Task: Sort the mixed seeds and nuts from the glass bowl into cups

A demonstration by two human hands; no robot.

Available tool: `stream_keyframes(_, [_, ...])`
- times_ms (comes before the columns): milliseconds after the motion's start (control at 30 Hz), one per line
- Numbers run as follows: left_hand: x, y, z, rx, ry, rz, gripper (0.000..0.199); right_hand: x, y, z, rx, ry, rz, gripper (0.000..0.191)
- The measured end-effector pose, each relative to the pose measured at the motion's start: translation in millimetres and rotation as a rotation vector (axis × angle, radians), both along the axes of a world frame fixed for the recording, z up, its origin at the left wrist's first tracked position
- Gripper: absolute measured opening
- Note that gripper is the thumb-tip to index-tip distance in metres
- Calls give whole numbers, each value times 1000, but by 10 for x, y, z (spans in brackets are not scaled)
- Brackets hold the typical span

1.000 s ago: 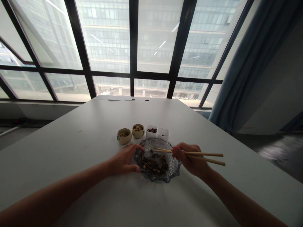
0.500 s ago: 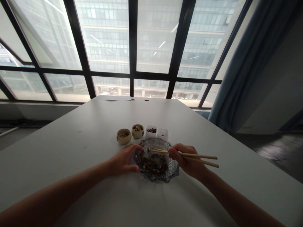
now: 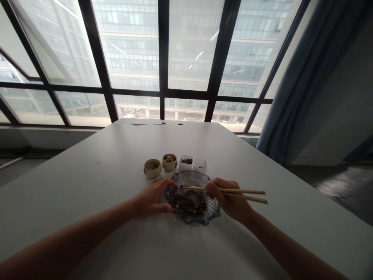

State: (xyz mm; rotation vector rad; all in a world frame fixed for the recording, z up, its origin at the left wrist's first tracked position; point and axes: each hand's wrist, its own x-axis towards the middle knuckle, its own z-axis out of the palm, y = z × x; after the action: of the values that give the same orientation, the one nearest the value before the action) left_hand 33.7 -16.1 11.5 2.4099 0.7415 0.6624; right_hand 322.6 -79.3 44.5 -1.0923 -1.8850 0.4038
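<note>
Right hand (image 3: 231, 198): we grip chopsticks (image 3: 244, 191), tips left of the grip, over the glass bowl (image 3: 214, 208). Left hand (image 3: 153, 198): fingers spread, touching the bowl's side opposite the chopstick grip. Dark pieces (image 3: 189, 204) in bowl; beyond our grip, two round cups (image 3: 152, 168) and two white containers (image 3: 201, 166).

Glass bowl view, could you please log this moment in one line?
left hand: at glass bowl rim | right hand: holding chopsticks, tips over bowl | four small containers: beyond bowl
</note>
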Motion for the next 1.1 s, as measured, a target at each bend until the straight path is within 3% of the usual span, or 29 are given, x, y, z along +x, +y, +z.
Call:
stream_keyframes(300, [0,0,-8,9,3,3,90,-42,-8,-13,14,-32,15,49])
stream_keyframes(533, [-6,15,-27,10,-5,1,89,66,-14,94,106,-50,-8,50])
stream_keyframes(933, [-13,19,-35,9,-7,-4,89,141,-21,212,42,-99,75,52])
stream_keyframes(1100, [-16,17,-30,3,5,0,88,196,-17,254,81,-30,19,53])
